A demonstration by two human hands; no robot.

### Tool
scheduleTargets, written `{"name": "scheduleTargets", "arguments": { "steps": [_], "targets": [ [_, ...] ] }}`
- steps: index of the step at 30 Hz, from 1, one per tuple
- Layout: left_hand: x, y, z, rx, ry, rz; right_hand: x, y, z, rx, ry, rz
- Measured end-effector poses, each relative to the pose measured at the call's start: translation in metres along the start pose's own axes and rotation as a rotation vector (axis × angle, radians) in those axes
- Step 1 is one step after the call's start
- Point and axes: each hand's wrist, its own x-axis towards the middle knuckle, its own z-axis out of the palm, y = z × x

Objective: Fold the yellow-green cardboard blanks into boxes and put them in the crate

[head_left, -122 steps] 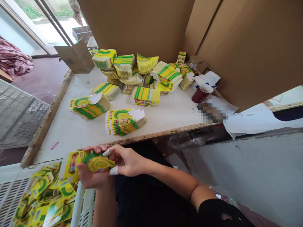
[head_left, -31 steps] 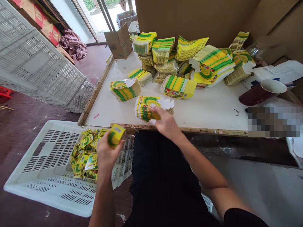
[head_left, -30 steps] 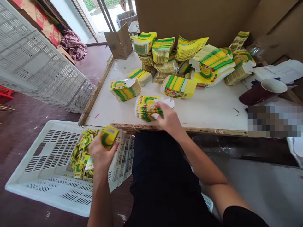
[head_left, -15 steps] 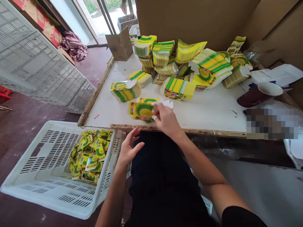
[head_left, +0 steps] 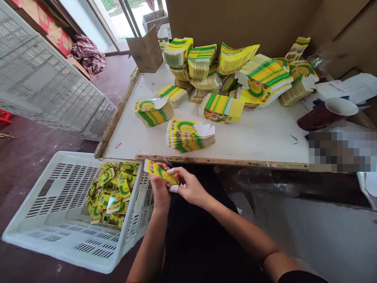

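Over my lap, just below the table edge, a flat yellow-and-green printed carton (head_left: pixel 160 173) is held between both hands. My left hand (head_left: pixel 161 192) grips it from the left and beneath, thumb on its near edge. At its right end my right hand (head_left: pixel 188 186) pinches it, with white covers on thumb and fingertip. A fanned stack of the same flat cartons (head_left: pixel 188 137) lies on the table (head_left: pixel 250 141) just beyond my hands. To the left stands a white plastic crate (head_left: pixel 85 245) partly filled with small folded yellow-and-green boxes (head_left: pixel 113 192).
More carton stacks (head_left: pixel 218 108) sit across the table, heaped high at the back. A dark red cup (head_left: pixel 322 116) lies tilted at the right. An open cardboard box (head_left: pixel 145 51) stands at the back left corner, and tall stacked white crates (head_left: pixel 53 78) line the left side.
My right hand has brought the carton from the stack down towards me. My left hand, which was apart and empty, has closed on the carton's left side.
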Motion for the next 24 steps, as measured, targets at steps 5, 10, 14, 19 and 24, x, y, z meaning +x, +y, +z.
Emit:
{"name": "scheduleTargets", "arguments": {
  "steps": [5, 10, 14, 19, 24],
  "targets": [
    [-0.014, 0.001, -0.003, -0.064, -0.064, 0.003, -0.004, -0.009, -0.025, -0.185, 0.102, -0.135],
    [-0.014, 0.001, -0.004, 0.042, 0.148, 0.131, -0.016, -0.009, -0.01, -0.019, -0.117, -0.035],
    [-0.01, -0.003, -0.001, 0.118, 0.267, 0.175, -0.017, 0.001, 0.005, 0.024, -0.001, -0.016],
    [-0.011, -0.011, -0.004, 0.167, 0.292, 0.122, -0.01, -0.002, -0.016, -0.058, 0.083, -0.039],
    [-0.004, 0.004, -0.032, 0.056, -0.236, -0.053, -0.012, -0.017, -0.058, -0.481, 0.195, -0.299]
  ]
}}
